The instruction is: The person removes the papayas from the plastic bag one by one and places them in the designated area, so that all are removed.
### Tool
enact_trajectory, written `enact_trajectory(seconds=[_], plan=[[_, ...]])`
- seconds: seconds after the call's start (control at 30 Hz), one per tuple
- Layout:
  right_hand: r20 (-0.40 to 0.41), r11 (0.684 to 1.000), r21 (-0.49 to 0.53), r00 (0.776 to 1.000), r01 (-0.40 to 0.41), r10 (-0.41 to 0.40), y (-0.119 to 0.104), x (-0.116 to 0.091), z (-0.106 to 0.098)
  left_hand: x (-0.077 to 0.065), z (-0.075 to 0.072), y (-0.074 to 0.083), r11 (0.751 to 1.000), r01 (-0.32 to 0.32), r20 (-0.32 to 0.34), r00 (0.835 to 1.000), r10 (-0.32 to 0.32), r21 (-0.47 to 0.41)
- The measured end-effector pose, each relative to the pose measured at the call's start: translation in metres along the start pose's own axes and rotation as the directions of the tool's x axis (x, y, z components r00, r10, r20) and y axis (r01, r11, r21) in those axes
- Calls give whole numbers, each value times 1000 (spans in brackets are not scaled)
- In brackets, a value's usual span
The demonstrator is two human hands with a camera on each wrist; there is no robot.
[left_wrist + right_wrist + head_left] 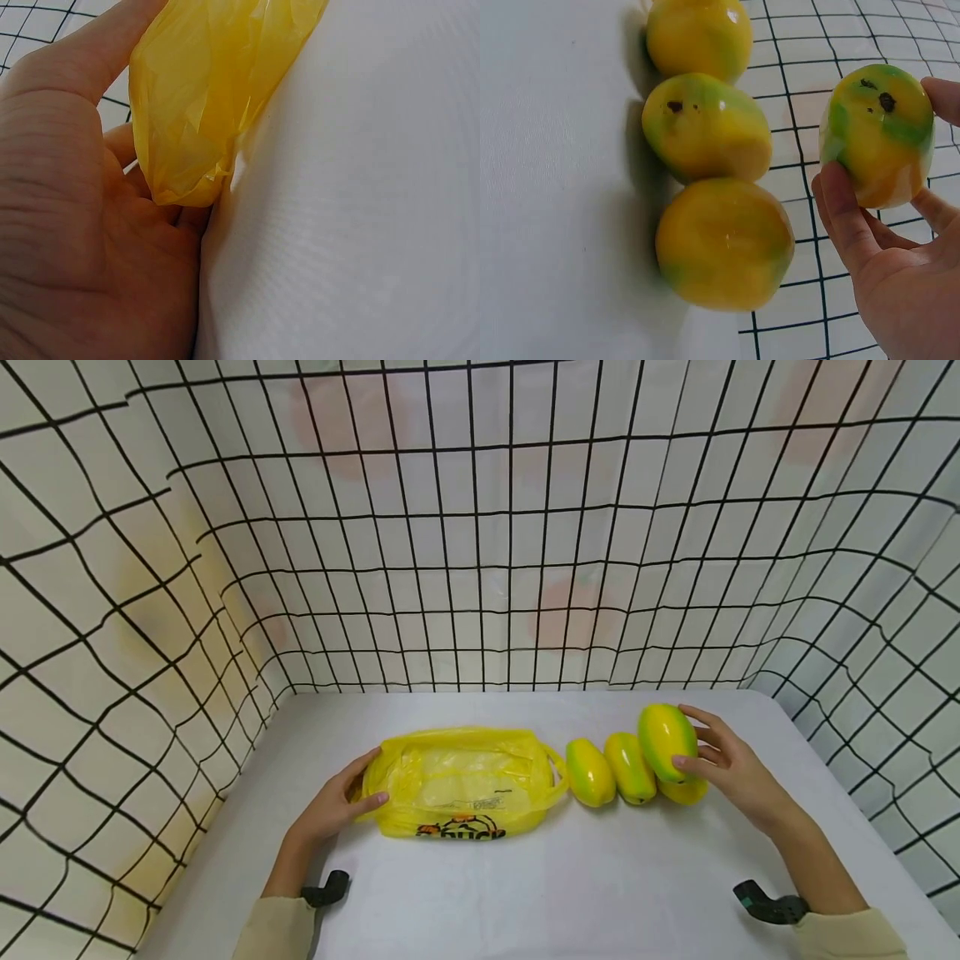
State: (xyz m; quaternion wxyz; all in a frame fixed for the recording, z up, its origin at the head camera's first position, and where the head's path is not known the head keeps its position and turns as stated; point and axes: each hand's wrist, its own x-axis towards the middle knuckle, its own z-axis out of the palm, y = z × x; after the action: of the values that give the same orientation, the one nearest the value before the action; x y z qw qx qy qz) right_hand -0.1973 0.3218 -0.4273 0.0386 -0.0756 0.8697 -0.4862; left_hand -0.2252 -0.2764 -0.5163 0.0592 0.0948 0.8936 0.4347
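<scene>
My right hand (738,772) holds a glossy yellow-green mango (666,742) between thumb and fingers, raised above the other mangoes. In the right wrist view, this held mango (877,139) hangs apart from the row. Three more mangoes lie side by side: a left one (590,772), a middle one (630,767) and a right one (684,791), partly hidden under the held one. A yellow plastic bag (465,772) with dark print lies with its mouth spread. Its left end (187,135) sits between the thumb and fingers of my left hand (337,802).
The white tabletop (525,893) bears everything. Black wire grid panels (510,539) stand along the back and both sides. The bag's right handle loop (557,777) lies against the left mango. Each wrist wears a black camera mount (772,906).
</scene>
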Motion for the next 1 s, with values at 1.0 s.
enact_trajectory(seconds=[1.0], plan=[[-67, 997, -58, 996, -56, 52, 38, -13, -40, -1, 0, 3, 1000, 17, 4, 1000, -17, 24]])
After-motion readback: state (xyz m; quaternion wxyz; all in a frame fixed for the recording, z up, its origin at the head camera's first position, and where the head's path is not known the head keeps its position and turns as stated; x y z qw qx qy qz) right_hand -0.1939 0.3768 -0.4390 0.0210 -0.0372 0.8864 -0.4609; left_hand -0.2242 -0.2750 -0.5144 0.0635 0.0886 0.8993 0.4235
